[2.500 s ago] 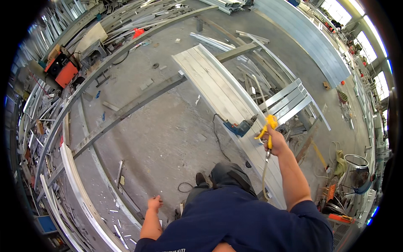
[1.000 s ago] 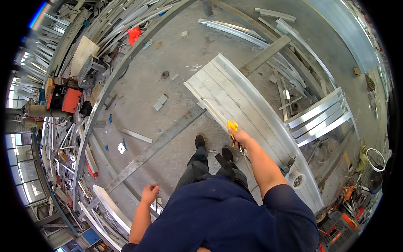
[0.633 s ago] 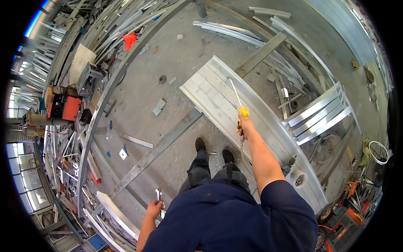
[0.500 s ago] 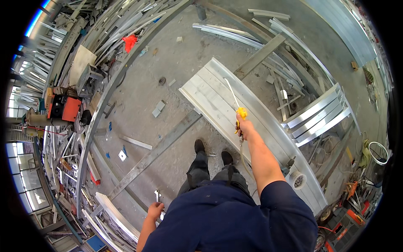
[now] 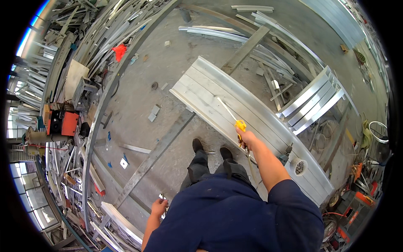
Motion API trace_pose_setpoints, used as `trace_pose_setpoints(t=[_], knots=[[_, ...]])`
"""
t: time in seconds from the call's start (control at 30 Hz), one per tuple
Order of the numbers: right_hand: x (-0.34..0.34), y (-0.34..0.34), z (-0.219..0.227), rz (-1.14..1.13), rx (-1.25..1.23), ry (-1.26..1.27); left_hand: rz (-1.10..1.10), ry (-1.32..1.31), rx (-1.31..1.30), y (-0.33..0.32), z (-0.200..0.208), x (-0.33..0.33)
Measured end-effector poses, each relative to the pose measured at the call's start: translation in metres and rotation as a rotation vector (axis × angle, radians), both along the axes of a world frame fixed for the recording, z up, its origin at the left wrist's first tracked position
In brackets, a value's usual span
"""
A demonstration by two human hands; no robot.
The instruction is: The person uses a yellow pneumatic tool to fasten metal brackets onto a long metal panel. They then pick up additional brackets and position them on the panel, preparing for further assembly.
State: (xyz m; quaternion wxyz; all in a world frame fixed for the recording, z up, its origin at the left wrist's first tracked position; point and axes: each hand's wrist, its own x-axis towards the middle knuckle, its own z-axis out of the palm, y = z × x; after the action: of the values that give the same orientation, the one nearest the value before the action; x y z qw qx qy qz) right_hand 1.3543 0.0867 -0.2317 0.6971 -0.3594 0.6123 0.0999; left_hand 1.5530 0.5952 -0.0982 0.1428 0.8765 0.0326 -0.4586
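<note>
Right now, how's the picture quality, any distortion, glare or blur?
Head view: strong fisheye bending, so the long metal panel curves and a black rim frames the picture; daylight glares at the left windows; the right hand with its yellow-handled tool looks sharp.

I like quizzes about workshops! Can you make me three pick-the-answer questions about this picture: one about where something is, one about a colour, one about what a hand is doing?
1. Where does the long thin nozzle of the yellow-handled air blow gun point?
A. at the ribbed silver metal panel
B. at the orange machine
C. at the ceiling

2. What colour is the rag among the stacked metal bars?
A. blue
B. red
C. green

3. What is the right hand doing?
A. hanging free
B. resting on a shoe
C. gripping the gun

Answers: A, its tip lies over the panel; B, it shows red; C, fingers wrap the handle.
</note>
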Motion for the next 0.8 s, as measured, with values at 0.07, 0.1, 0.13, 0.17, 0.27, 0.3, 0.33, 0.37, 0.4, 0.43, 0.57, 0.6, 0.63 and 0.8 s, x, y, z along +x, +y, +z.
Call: trace_pose_setpoints(t=[0.07,0.1,0.13,0.17,0.27,0.3,0.33,0.37,0.4,0.43,0.57,0.6,0.63,0.8], knots=[[-0.016,0.005,0.001,-0.137,0.034,-0.018,-0.034,0.023,0.019,-0.006,0.003,-0.002],[-0.019,0.009,-0.001,-0.137,0.031,-0.007,-0.065,0.04,0.024,-0.011,0.005,0.001],[-0.018,0.013,-0.004,-0.136,0.027,0.004,-0.096,0.058,0.029,-0.015,0.004,0.005],[-0.016,0.017,-0.006,-0.135,0.023,0.016,-0.133,0.056,0.042,-0.018,0.0,0.012],[-0.005,0.028,-0.019,-0.031,-0.041,0.046,-0.223,0.067,0.062,-0.015,-0.02,0.033],[0.004,0.03,-0.02,-0.033,-0.061,0.055,-0.248,0.068,0.048,-0.016,-0.026,0.045],[0.009,0.029,-0.017,-0.146,-0.064,0.052,-0.274,0.07,0.034,-0.016,-0.031,0.058],[0.016,0.034,-0.017,-0.09,-0.075,0.061,-0.307,0.065,0.038,-0.016,-0.034,0.07],[0.021,0.038,-0.016,-0.039,-0.09,0.075,-0.346,0.065,0.036,-0.02,-0.038,0.084],[0.026,0.041,-0.015,0.01,-0.104,0.09,-0.386,0.063,0.035,-0.023,-0.043,0.101],[0.035,0.055,-0.006,-0.068,-0.124,0.095,-0.329,0.045,-0.107,-0.026,-0.08,0.19],[0.034,0.059,0.002,-0.093,-0.13,0.122,-0.31,0.019,-0.145,-0.034,-0.08,0.206],[0.026,0.067,0.013,-0.128,-0.135,0.156,-0.3,0.002,-0.185,-0.042,-0.082,0.218],[-0.027,0.137,0.083,-0.083,-0.375,0.268,-0.253,0.191,-0.11,-0.056,-0.133,0.274]])
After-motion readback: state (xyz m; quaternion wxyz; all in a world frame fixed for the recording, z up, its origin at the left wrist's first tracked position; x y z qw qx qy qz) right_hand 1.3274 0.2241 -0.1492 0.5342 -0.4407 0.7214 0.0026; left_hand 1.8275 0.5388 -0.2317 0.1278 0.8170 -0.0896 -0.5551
